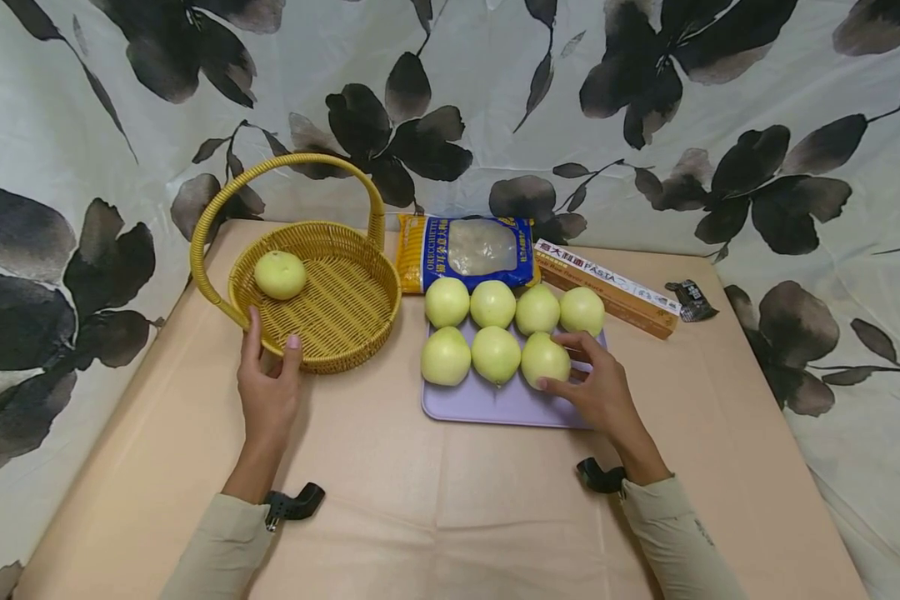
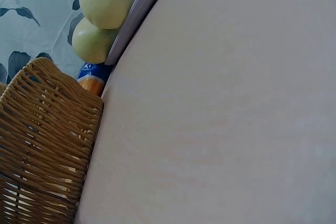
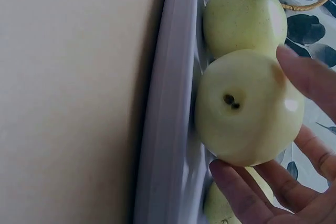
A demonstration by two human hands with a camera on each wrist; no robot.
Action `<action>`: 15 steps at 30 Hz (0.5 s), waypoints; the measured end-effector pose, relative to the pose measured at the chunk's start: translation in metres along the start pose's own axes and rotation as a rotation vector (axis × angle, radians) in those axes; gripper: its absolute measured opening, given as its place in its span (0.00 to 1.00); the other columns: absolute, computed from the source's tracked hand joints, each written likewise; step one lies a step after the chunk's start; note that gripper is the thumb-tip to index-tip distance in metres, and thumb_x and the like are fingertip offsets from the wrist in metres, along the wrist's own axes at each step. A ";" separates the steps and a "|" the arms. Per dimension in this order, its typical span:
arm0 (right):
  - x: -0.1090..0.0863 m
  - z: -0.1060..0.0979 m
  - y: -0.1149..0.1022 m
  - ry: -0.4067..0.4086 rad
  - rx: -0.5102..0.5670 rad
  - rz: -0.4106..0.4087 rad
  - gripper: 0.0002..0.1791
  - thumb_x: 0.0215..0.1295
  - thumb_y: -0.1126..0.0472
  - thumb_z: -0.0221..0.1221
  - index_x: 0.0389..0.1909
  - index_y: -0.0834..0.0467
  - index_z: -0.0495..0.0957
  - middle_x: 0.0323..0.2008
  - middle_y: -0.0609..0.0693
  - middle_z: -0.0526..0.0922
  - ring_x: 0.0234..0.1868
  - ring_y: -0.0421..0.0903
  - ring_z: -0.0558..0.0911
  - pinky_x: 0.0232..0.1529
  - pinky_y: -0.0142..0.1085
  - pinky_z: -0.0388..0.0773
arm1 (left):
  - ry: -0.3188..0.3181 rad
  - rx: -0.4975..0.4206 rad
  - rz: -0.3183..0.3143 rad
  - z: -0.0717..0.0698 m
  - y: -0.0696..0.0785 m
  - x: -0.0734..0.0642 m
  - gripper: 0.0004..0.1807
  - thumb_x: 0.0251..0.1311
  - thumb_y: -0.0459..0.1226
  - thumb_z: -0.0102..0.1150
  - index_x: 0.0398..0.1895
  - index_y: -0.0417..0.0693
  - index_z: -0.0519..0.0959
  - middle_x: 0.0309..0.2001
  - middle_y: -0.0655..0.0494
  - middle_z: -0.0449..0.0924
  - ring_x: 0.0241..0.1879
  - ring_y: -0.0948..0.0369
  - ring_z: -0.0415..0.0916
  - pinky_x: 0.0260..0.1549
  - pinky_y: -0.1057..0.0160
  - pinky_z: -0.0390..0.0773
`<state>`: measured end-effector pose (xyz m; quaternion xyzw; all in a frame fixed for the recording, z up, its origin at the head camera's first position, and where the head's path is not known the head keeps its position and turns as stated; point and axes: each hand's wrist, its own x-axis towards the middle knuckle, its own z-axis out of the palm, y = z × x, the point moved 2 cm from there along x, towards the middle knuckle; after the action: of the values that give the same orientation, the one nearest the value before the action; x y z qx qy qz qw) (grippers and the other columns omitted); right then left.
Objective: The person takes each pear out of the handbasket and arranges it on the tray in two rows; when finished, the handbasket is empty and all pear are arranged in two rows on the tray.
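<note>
A yellow woven basket (image 1: 345, 350) with a tall arched handle stands at the left, a single pale green pear (image 1: 280, 275) inside it. My left hand (image 1: 268, 396) rests against the basket's near wall, thumb and fingers spread and fairly straight; the left wrist view shows the basket's wicker side (image 2: 47, 145) but not the hand. On the right, several pears sit in two rows on a lilac tray (image 1: 487, 408). My right hand (image 1: 596, 383) grips the near row's rightmost pear (image 3: 247, 111), thumb on one side and fingers curled round the other.
Behind the tray lie a blue and orange pasta bag (image 1: 480, 250) and a long brown pasta box (image 1: 607, 287). A small black packet (image 1: 692, 300) is at the box's right end. Floral cloth (image 1: 495, 83) hangs behind the beige table (image 1: 390, 500).
</note>
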<state>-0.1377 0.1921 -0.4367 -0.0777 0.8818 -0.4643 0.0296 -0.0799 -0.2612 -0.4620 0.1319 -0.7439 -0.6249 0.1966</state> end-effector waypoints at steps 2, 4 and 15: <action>-0.001 -0.001 0.000 0.003 -0.009 -0.005 0.38 0.55 0.60 0.81 0.67 0.54 0.76 0.69 0.57 0.79 0.69 0.61 0.79 0.64 0.56 0.82 | -0.002 -0.003 0.004 0.000 0.000 0.000 0.41 0.80 0.45 0.56 0.85 0.76 0.45 0.87 0.65 0.42 0.85 0.49 0.50 0.80 0.39 0.60; -0.002 -0.003 0.000 0.007 -0.014 0.001 0.39 0.55 0.60 0.82 0.68 0.53 0.77 0.69 0.56 0.79 0.70 0.61 0.79 0.65 0.56 0.82 | -0.003 -0.001 0.004 0.000 0.000 0.000 0.41 0.80 0.45 0.56 0.85 0.77 0.45 0.87 0.66 0.42 0.85 0.49 0.50 0.80 0.39 0.60; 0.003 -0.005 -0.036 0.155 -0.035 -0.140 0.35 0.54 0.60 0.82 0.63 0.55 0.81 0.64 0.53 0.84 0.72 0.54 0.77 0.70 0.56 0.77 | 0.006 0.004 0.016 0.000 0.001 -0.001 0.41 0.80 0.45 0.56 0.85 0.75 0.46 0.88 0.63 0.42 0.85 0.50 0.51 0.80 0.41 0.61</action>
<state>-0.1369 0.1756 -0.4044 -0.1035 0.8817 -0.4545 -0.0729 -0.0794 -0.2607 -0.4608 0.1281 -0.7456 -0.6215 0.2036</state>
